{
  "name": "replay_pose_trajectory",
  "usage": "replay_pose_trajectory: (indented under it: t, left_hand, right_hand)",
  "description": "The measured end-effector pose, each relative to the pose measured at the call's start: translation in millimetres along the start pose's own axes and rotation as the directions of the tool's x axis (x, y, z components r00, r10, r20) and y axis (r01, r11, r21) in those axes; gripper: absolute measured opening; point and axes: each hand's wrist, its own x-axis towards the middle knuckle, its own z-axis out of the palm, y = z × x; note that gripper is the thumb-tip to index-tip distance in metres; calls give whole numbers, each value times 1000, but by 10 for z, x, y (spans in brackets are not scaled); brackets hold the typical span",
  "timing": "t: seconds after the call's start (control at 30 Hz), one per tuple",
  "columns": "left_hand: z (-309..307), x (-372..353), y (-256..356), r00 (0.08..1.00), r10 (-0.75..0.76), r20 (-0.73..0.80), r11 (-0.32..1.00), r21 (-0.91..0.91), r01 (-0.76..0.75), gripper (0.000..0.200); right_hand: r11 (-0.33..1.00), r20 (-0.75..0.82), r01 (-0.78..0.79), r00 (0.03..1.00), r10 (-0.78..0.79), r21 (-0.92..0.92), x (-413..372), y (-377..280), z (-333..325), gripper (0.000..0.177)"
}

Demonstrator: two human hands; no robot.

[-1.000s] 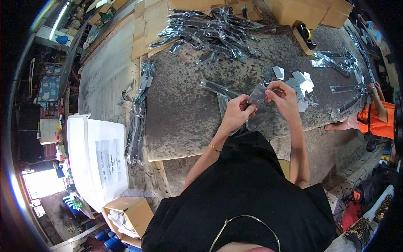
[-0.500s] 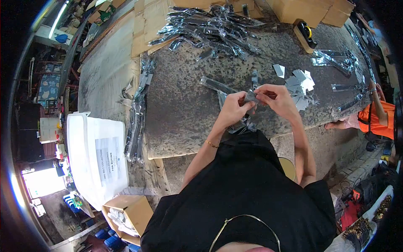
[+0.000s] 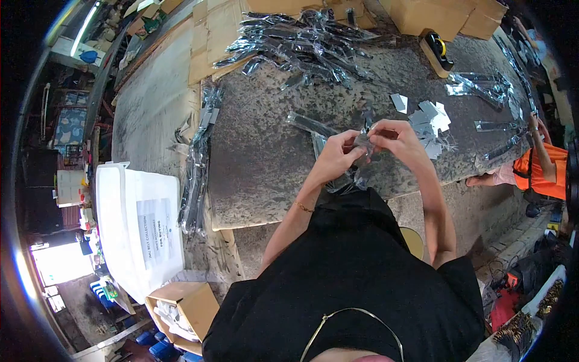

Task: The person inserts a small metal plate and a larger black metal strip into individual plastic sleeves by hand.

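Observation:
Over the front part of the table, my left hand and my right hand face each other with fingertips pinched. Between them is a crinkled clear plastic sleeve, gripped from both sides. Its contents are hard to make out behind the fingers. Beside my left hand a black strap in clear plastic lies slanted, partly hidden by that hand. To the right of my right hand lies a loose pile of white and grey cards, with one card apart from it.
A heap of plastic-wrapped black straps covers the table's back, near a tape dispenser and cardboard boxes. More wrapped straps line the left edge beside a white bin. A person in orange stands at the right.
My fingers have shifted slightly on the plastic, and my right fingertips have moved a little. The piece between my hands has turned. The surroundings look the same.

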Motion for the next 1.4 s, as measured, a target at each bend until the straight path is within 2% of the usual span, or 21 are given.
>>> replay_pose_trajectory:
  t: [0.07,0.2,0.27,0.3,0.37,0.43,0.5,0.57,0.6,0.67,0.73,0.8,0.83,0.9,0.93,1.0,1.1,1.23,1.3,1.33,1.4]
  left_hand:
    - [11,1,28,1000,-13,-13,1000,-10,13,22]
    - [24,29,-34,999,-5,-40,999,45,7,19]
    - [62,31,-12,998,-4,-60,998,59,8,17]
    - [79,32,-4,997,-6,-76,997,74,12,16]
    - [84,48,-21,998,3,-69,998,66,2,16]
    - [80,49,4,998,10,-64,998,58,-6,17]
    - [79,36,77,998,-47,-43,992,119,52,15]
    - [62,37,22,998,-30,-57,996,85,35,15]
    - [63,34,-1,997,-16,-70,999,50,19,16]
    - [65,10,11,997,-12,-74,999,39,15,15]
    - [57,-7,28,997,-8,-81,999,32,11,15]
    - [61,-28,32,996,-13,-84,999,31,16,15]
    - [58,-29,32,996,-15,-83,999,28,17,15]
    - [30,-23,39,999,-25,-32,996,83,28,15]
    - [19,-29,77,999,-25,-33,996,82,28,15]
    - [7,-37,175,999,-6,-47,979,204,16,16]
    - [-28,47,-90,996,48,-79,987,159,-35,18]
    - [25,27,17,988,90,-126,992,97,-78,20]
    - [43,10,71,959,193,-207,979,111,-173,22]
    - [-7,19,8,958,194,-210,979,111,-173,22]
    - [-162,66,-162,1000,14,-9,963,269,-11,19]
  right_hand:
    - [944,-72,-48,995,76,327,7,49,-12,8]
    - [902,-174,-58,974,146,428,35,87,-10,8]
    - [939,-325,24,941,95,344,62,130,-17,9]
    - [939,-325,25,941,94,343,62,132,-7,9]
    - [919,-429,105,900,74,381,67,114,22,9]
    - [892,-417,104,903,101,440,81,91,9,9]
    - [861,-404,100,906,129,499,74,84,-3,9]
    - [943,-380,53,922,80,327,62,73,-15,10]
    - [944,-380,51,921,81,326,40,39,-26,10]
    - [965,-131,-13,990,49,261,-17,-76,-45,12]
    - [979,-109,-23,993,46,203,-6,-52,-95,13]
    - [997,-16,-55,998,56,51,-20,-108,-131,14]
    - [997,-16,-57,998,58,50,-12,-105,-135,14]
    - [996,49,-70,996,73,-47,5,-100,-127,13]
    - [996,50,-70,996,73,-48,-3,-139,-98,13]
    - [992,94,-119,989,115,41,-25,-245,-30,14]
    - [995,111,-90,990,93,-31,-9,-219,-19,14]
    - [996,53,-7,999,12,-94,22,-156,-29,12]
    - [990,-64,54,997,-46,128,56,-81,-109,11]
    - [990,-61,54,997,-47,128,45,-83,-136,11]
    - [959,-148,25,989,17,281,42,-108,-193,11]
